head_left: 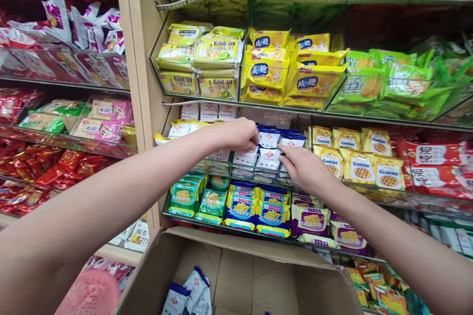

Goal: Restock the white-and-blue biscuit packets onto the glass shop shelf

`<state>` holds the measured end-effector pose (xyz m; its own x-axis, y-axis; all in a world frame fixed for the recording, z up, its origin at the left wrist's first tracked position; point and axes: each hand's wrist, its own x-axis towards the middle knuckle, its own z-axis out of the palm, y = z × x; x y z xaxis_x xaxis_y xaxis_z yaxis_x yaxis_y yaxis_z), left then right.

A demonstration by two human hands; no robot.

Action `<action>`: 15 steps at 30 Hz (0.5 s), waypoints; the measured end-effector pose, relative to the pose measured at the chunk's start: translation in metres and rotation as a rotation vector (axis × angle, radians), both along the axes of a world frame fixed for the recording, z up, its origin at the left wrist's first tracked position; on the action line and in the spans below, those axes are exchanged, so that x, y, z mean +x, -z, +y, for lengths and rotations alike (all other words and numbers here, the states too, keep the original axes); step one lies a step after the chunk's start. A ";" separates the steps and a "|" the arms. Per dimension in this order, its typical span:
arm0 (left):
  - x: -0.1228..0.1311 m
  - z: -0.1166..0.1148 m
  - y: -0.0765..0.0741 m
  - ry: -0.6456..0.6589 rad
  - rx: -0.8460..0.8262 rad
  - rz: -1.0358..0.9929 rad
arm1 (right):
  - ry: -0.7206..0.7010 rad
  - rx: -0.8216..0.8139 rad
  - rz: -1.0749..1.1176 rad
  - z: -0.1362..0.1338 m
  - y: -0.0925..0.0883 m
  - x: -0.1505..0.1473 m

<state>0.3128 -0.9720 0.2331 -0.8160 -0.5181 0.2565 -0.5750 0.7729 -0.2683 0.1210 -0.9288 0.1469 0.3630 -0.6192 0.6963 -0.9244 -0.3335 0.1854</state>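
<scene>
My left hand (242, 134) is over a clear shelf bin of small white packets with blue ends. Its fingers are curled down and closed, and whatever they hold is hidden. From the right, my right hand (305, 167) reaches into the same bin. Its fingers are stretched out, with the tips touching the right edge of a white-and-blue packet (269, 159). Another such packet (268, 139) lies just behind it. Below the shelf stands an open cardboard box (258, 275), with a few loose white-and-blue packets (195, 285) inside at the left.
Yellow cookie packs (360, 170) fill the bin to the right. Yellow lemon biscuit packs (218, 51) sit on the shelf above. Blue-and-yellow packs (242, 206) stand below. A wooden upright (136, 59) divides the shelving. A pink basket (92, 293) is at lower left.
</scene>
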 end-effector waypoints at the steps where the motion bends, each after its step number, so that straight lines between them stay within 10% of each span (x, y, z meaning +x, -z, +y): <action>1: -0.001 -0.001 0.001 0.000 -0.003 -0.003 | -0.003 -0.005 0.009 -0.001 0.001 0.000; 9: 0.024 0.038 0.017 0.216 -0.280 0.302 | -0.159 -0.277 -0.130 0.043 -0.005 -0.007; 12: 0.044 0.077 0.082 0.384 -0.267 0.408 | -0.277 -0.092 -0.237 0.084 0.053 0.006; 15: 0.053 0.103 0.185 0.377 0.170 0.107 | -0.163 0.539 -0.197 0.106 0.157 0.028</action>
<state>0.3659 -0.8686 0.0479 -0.9297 -0.2311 0.2868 -0.2616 0.9625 -0.0725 0.1490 -0.8224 -0.0104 0.3789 -0.8513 0.3631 -0.8532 -0.4733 -0.2194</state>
